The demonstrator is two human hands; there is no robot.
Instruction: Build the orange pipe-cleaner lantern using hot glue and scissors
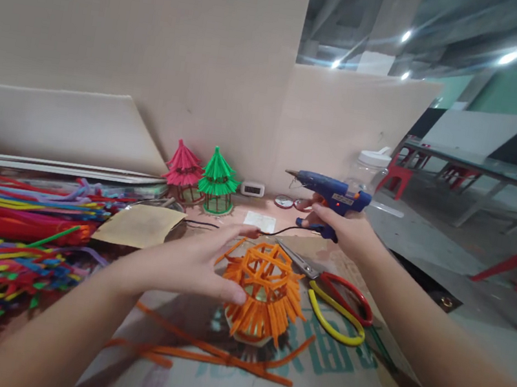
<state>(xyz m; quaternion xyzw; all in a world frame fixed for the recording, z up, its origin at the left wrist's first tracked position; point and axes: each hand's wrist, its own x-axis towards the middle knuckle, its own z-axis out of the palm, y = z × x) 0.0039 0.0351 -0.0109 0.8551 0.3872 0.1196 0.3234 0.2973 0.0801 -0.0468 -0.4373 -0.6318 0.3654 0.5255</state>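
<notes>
My right hand [342, 223] is wrapped round the handle of a blue hot glue gun [326, 184], its nozzle pointing left and a small red light showing on its body. My left hand [198, 262] is open, thumb and fingers apart, at the left side of an orange pavilion model made of pipe cleaners [266, 286]. Its thumb lies over or against the model's edge; whether it touches is unclear. Loose orange pipe cleaners [213, 356] lie in front of the model. Scissors with red and yellow handles [323, 282] rest to its right.
Colourful pipe cleaners [8, 252] are heaped at left, near a tan sheet [140, 225]. Behind stand a pink model [184, 168], a green model [219, 177] and a small digital clock [252, 189]. A clear lidded bottle [365, 171] is behind the glue gun. Tall boards [140, 37] close the back.
</notes>
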